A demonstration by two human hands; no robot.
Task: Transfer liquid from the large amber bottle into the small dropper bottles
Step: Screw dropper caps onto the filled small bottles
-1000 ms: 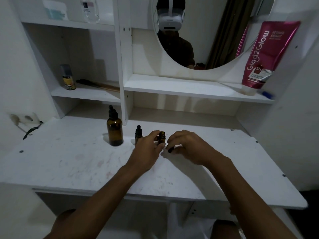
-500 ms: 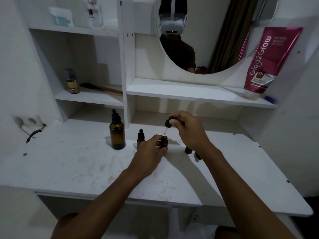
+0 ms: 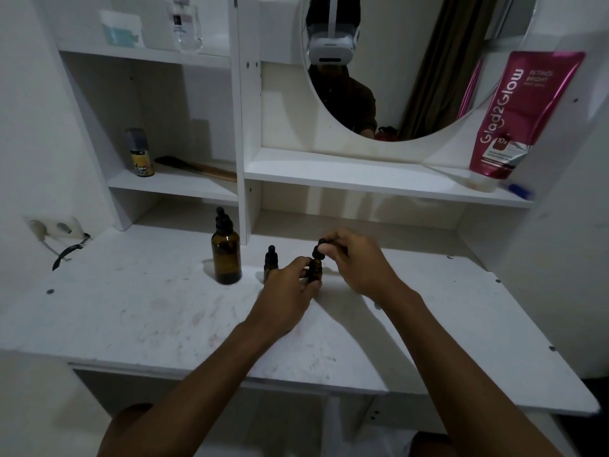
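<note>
Head view: dropper cap (image 3: 319, 249) partly hidden.

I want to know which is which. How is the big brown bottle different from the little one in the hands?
The large amber bottle is taller and wider, and stands untouched. The small dropper bottle is held by the left hand, while the right hand holds its dropper cap at its neck. Both stand upright.

A white worktop (image 3: 131, 324), scuffed and faintly stained, carries white shelving at its back. On the left middle shelf (image 3: 171, 186) a small spray can (image 3: 140, 153) stands upright beside a wooden-handled tool (image 3: 197, 168) lying flat. The top shelf holds a clear bottle (image 3: 186, 24) and a pale packet (image 3: 122, 29). A pink tube (image 3: 517, 117) leans beside the round mirror (image 3: 412, 61). A wall socket (image 3: 52, 227) sits at far left.
</note>
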